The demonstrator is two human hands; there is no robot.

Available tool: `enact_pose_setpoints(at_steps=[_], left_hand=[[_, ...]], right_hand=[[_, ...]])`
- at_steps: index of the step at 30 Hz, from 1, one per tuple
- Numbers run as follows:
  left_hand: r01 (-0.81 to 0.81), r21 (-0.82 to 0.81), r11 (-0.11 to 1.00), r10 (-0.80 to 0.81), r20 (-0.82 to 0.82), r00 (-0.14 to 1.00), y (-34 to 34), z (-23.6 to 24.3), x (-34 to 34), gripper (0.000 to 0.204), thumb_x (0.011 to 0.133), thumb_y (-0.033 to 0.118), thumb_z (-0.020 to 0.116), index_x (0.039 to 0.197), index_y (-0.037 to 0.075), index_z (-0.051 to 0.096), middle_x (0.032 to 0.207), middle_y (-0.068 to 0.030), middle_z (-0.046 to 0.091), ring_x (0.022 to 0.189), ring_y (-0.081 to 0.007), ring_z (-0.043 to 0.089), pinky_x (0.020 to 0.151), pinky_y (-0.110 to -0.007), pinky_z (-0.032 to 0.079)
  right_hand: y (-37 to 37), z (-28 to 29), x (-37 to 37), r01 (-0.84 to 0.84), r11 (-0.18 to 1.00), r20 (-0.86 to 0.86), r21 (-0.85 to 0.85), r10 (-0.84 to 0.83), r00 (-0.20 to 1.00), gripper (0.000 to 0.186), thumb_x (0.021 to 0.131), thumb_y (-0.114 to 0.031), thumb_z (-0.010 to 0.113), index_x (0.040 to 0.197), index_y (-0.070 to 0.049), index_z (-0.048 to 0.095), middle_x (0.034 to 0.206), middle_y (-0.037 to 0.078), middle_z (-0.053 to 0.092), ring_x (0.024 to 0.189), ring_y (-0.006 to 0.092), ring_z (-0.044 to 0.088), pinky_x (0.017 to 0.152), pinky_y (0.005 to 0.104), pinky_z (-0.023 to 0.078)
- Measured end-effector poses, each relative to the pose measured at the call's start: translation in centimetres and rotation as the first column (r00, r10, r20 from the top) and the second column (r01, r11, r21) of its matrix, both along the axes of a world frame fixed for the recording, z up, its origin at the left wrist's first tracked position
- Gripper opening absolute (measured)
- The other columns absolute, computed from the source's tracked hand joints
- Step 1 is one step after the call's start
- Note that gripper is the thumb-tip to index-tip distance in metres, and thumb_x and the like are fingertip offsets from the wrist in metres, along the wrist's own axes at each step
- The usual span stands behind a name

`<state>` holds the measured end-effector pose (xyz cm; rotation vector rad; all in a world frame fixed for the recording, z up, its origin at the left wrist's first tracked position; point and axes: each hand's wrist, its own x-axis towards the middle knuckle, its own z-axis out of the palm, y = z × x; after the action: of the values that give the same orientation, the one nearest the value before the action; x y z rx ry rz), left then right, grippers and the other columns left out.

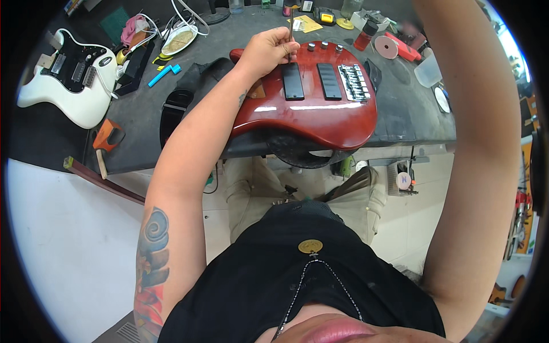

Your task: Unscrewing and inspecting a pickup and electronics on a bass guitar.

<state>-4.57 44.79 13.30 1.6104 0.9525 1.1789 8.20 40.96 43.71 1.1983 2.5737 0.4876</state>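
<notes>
Workbench (414, 123), left hand (269, 52) pinching rod (291, 24), right arm (479, 108) raised

From my end I'm counting one red guitar (312, 108) and one white guitar (74, 77). On the red one I'm tallying two pickups (293, 82), three knobs (325, 44) and one bridge (354, 83). I'm also seeing two arms (191, 137), one hand (270, 50), one rod (291, 27), one pendant (310, 246).

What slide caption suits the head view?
Left hand holding a thin dark rod at a red guitar on a cluttered workbench, a white guitar to the left.
</notes>
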Motion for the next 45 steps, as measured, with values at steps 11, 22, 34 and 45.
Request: enact_pose_setpoints(at_steps=[11, 22, 34, 45], left_hand=[[-0.023, 0.084, 0.996, 0.028, -0.06, 0.998, 0.5, -0.1, 0.2, 0.016, 0.096, 0.015, 0.076, 0.09, 0.003, 0.067, 0.078, 0.0003, 0.067, 0.072, -0.006, 0.064, 0.066, -0.024, 0.054], [-0.068, 0.126, 0.99, 0.087, -0.146, 0.985, 0.3, -0.6, 0.3, 0.017, 0.097, 0.018, 0.076, 0.093, 0.003, 0.067, 0.077, -0.0007, 0.067, 0.071, -0.0079, 0.063, 0.066, -0.027, 0.052], [0.007, -0.012, 1.0, -0.007, 0.054, 0.999, -0.4, 0.0, 0.9, 0.013, 0.107, 0.015, 0.059, 0.108, 0.005, 0.068, 0.093, -0.0028, 0.073, 0.083, -0.0089, 0.068, 0.076, -0.026, 0.056], [-0.027, 0.037, 0.999, 0.029, -0.039, 0.999, -0.2, 0.0, 1.0, 0.014, 0.105, 0.016, 0.064, 0.101, 0.004, 0.07, 0.087, -0.001, 0.073, 0.08, -0.0075, 0.068, 0.072, -0.025, 0.055]], right_hand=[[1.8, -0.4, 1.7, -0.233, 0.972, -0.052, -0.012, 0.232, 0.971, 0.047, 0.1, -0.048, 0.066, 0.119, -0.005, 0.073, 0.106, 0.014, 0.075, 0.095, 0.0304, 0.072, 0.083, 0.043, 0.057], [1.4, -2.0, -0.5, 0.146, 0.983, -0.017, 0.111, -0.145, 0.989, 0.047, 0.096, -0.041, 0.072, 0.122, -0.002, 0.073, 0.113, 0.019, 0.075, 0.105, 0.0354, 0.071, 0.094, 0.0447, 0.055], [2.9, -1.4, 2.0, -0.096, 0.99, -0.161, -0.106, 0.078, 0.984, 0.038, 0.094, -0.035, 0.071, 0.117, -0.006, 0.076, 0.107, 0.017, 0.077, 0.097, 0.0309, 0.073, 0.088, 0.0416, 0.057], [6.0, -2.2, 3.1, -0.011, 0.999, -0.118, -0.043, 0.006, 0.993, 0.044, 0.104, -0.049, 0.056, 0.119, -0.013, 0.076, 0.097, 0.017, 0.075, 0.089, 0.0345, 0.071, 0.083, 0.0481, 0.052]])
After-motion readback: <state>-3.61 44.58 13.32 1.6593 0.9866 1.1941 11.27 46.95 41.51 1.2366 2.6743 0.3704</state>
